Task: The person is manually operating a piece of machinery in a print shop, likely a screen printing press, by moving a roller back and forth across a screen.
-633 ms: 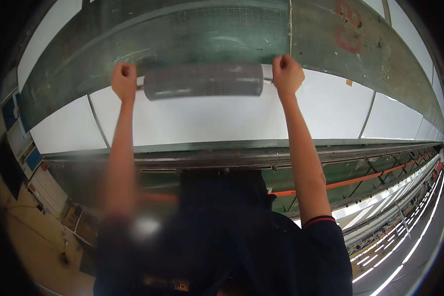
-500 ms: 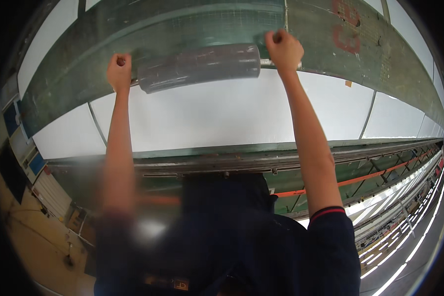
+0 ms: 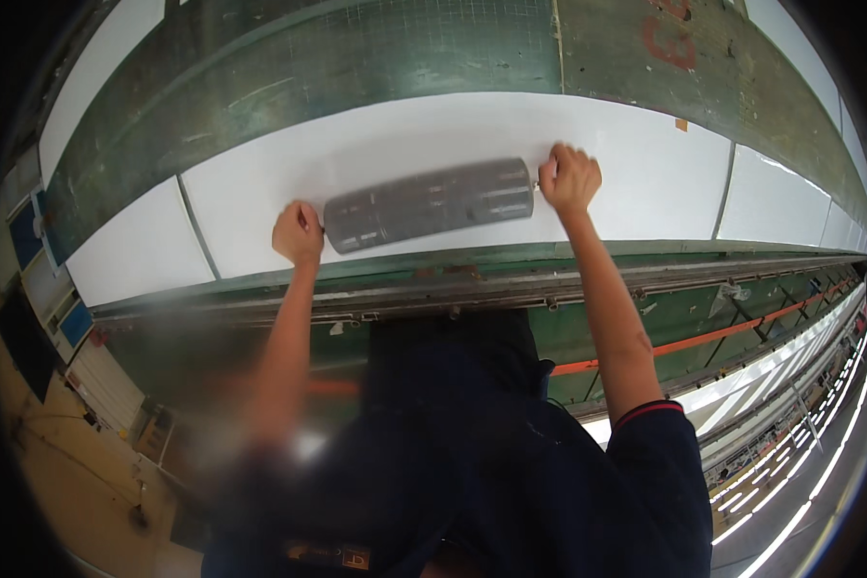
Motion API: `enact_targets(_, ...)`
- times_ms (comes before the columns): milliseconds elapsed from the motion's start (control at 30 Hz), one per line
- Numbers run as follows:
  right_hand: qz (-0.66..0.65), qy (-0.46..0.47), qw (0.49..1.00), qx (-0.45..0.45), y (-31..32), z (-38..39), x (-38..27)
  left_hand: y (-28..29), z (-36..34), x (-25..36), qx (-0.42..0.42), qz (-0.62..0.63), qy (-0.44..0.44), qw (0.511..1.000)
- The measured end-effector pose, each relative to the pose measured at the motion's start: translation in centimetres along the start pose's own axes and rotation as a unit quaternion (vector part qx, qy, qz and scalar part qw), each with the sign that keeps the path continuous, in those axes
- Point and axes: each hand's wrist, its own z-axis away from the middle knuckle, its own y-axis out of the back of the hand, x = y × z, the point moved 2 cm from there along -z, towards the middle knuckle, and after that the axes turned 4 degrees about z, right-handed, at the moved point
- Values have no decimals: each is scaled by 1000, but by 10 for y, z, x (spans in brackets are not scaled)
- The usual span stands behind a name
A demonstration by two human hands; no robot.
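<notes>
A grey cylindrical roller lies tilted on a long white sheet, its right end farther from me than its left. My left hand is closed on the metal handle at the roller's left end. My right hand grips the handle at the right end. The handles are mostly hidden by my fingers. Other white sheets lie to the right and left, parted by narrow gaps.
A long green table surface with worn red markings runs beyond the sheets. A metal rail follows the near edge, with an orange bar below it. A tan floor and cords show at the lower left.
The roller and both my hands have come toward me and a little to the right, from the green surface's edge onto the middle of the white sheet. Both hands still grip the handles.
</notes>
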Motion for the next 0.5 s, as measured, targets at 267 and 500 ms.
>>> enact_targets(267,15,33,996,-81,37,150,15,17,139,-17,-54,-48,-93,993)
enact_targets(500,-11,-10,989,-145,54,190,36,15,150,-8,-147,18,-5,989)
